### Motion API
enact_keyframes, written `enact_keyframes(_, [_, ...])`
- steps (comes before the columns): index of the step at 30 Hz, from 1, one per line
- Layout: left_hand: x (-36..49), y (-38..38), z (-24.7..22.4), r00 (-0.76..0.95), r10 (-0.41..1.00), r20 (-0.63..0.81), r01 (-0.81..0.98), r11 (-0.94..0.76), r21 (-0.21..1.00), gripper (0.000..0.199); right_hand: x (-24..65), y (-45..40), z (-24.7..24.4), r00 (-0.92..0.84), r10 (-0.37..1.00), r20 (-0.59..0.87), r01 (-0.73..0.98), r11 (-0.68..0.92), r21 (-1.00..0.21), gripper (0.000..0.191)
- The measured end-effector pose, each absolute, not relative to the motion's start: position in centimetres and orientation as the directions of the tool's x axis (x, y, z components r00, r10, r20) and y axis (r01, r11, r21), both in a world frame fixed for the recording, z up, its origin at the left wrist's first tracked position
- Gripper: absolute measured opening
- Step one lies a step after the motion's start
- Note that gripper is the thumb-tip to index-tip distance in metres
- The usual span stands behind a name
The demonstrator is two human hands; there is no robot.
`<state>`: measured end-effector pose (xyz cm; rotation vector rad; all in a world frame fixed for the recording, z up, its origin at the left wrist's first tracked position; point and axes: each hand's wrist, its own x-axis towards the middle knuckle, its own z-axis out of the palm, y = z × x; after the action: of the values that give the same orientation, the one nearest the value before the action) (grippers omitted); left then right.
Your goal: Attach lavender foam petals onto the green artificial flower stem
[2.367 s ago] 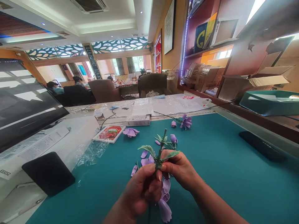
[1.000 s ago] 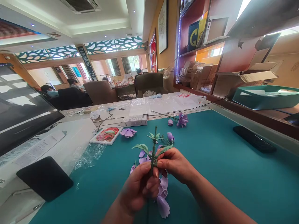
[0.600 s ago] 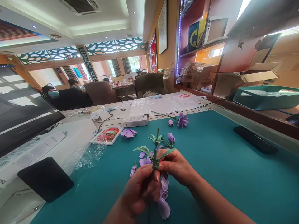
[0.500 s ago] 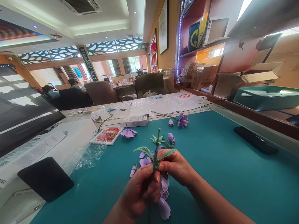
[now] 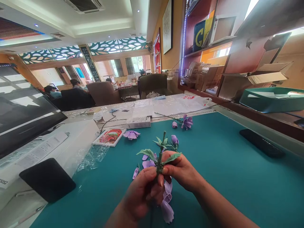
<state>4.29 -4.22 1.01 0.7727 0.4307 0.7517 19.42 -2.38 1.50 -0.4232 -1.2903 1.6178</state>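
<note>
Between both hands a green artificial flower stem (image 5: 160, 155) with several leaves stands nearly upright over the mat. My left hand (image 5: 144, 190) is closed round its lower part, thumb against the stalk. The fingers of my right hand (image 5: 179, 169) pinch the stem near a leaf on its right side. Loose purple petals (image 5: 167, 211) lie beneath and behind the hands, partly hidden. A purple bud (image 5: 174, 139) on a green stalk rests just behind. Farther back are a purple flower head (image 5: 131, 135) and a stemmed purple flower (image 5: 187, 122) with a smaller bud (image 5: 174, 124).
A green mat (image 5: 220, 177) covers the desk. At left are a black square pad (image 5: 47, 180), crumpled clear wrap (image 5: 91, 158), a framed picture (image 5: 110, 137) and a monitor (image 5: 26, 107). A black phone-like object (image 5: 261, 143) lies right. Several people sit in the background.
The view has shifted slightly. The top of the stem leans a little more to the right; both hands keep the same grip.
</note>
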Motion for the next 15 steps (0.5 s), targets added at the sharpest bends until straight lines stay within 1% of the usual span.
enact_keyframes(4, [4.09,-3.94,1.05,0.612,0.781,-0.124,-0.433,0.462,0.774,0.031,19.15,-2.16,1.23,-0.433,0.861,0.266,-0.503,0.014,-0.864,0.027])
enact_keyframes(8, [3.9,-3.76,1.5,0.584,0.795,-0.166,-0.432,0.477,0.765,0.032,18.82,-2.07,0.87,-0.395,0.885,0.246,-0.523,0.003,-0.852,0.026])
enact_keyframes(11, [3.8,-3.73,1.8,0.581,0.797,-0.166,-0.428,0.472,0.771,0.032,18.76,-2.02,0.76,-0.38,0.9,0.213,-0.539,-0.029,-0.842,0.028])
enact_keyframes(15, [3.55,-3.55,1.84,0.582,0.801,-0.142,-0.449,0.462,0.765,0.032,18.96,-1.87,1.04,-0.377,0.913,0.154,-0.52,-0.071,-0.851,0.029])
